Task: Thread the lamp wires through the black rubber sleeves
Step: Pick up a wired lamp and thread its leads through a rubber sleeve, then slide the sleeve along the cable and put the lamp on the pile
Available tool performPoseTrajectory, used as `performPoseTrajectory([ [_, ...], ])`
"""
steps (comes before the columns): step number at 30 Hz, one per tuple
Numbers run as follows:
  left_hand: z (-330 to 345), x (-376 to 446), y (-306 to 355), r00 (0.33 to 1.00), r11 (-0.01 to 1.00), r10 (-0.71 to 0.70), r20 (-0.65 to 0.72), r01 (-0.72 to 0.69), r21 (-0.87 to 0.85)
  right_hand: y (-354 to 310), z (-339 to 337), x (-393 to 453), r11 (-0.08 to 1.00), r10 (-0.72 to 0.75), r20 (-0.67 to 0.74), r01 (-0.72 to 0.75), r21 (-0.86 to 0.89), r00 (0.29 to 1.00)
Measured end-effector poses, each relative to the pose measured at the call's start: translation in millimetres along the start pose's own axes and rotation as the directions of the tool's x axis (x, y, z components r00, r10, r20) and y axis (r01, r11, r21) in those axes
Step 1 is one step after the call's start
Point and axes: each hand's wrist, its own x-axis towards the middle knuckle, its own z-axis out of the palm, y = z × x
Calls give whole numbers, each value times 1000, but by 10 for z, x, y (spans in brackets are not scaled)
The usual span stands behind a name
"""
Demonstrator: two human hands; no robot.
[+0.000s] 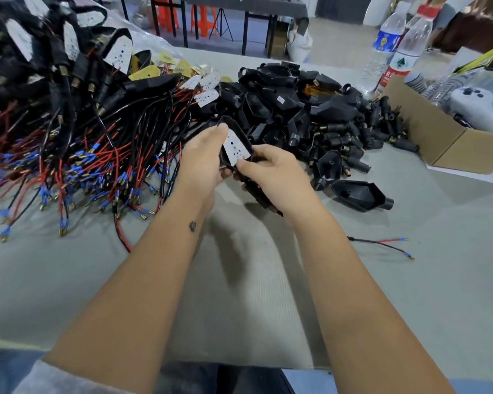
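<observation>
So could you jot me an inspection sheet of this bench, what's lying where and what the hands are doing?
Surface: grey mat covering the table.
Job's things: lamp housing with white LED board, held above the mat; pile of empty black housings and sleeves behind right.
Clutter: cardboard box, two plastic bottles far right.
Hands: left hand and right hand both grip the housing.
Cables: heap of red and black wires with blue terminals at left; one loose wire pair at right.
Surroundings: tables and orange stools behind.
</observation>
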Motion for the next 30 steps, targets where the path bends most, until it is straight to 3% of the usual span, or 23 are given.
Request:
performPoseTrajectory([
  [3, -117, 8, 215, 998, 990, 59, -35, -55, 127, -85, 31, -48, 999, -30, 130, 35, -30, 991],
  [7, -345, 1, 552, 973, 962, 209, -94, -187, 200, -188, 163, -149, 964, 3, 300, 77, -255, 954],
  [10, -507, -47, 733, 953, 949, 258, -157, -220, 225, -325, 330, -277, 977, -20, 389, 100, -187, 921],
  [13, -666, -96, 863, 952, 972, 195, -234, -156, 176, -489, 534, -372, 986, -35, 423, 101, -135, 905],
  [16, -820, -113, 970, 971, 993, 117, -208, -108, 56, -640, 740, -402, 993, -51, 426, 93, -77, 903],
  [18, -906, -126, 1035, 975, 989, 145, -169, -143, 27, -710, 874, -369, 995, -65, 402, 87, -37, 913],
  [26, -1199, 14, 1299, 984, 982, 155, -85, -144, 126, -1002, 1324, 178, 970, -212, 252, 235, -62, 944],
  [30, -1249, 189, 1463, 966, 962, 218, -140, -188, 200, -1291, 1557, 569, 944, -285, 194, 310, -113, 939],
])
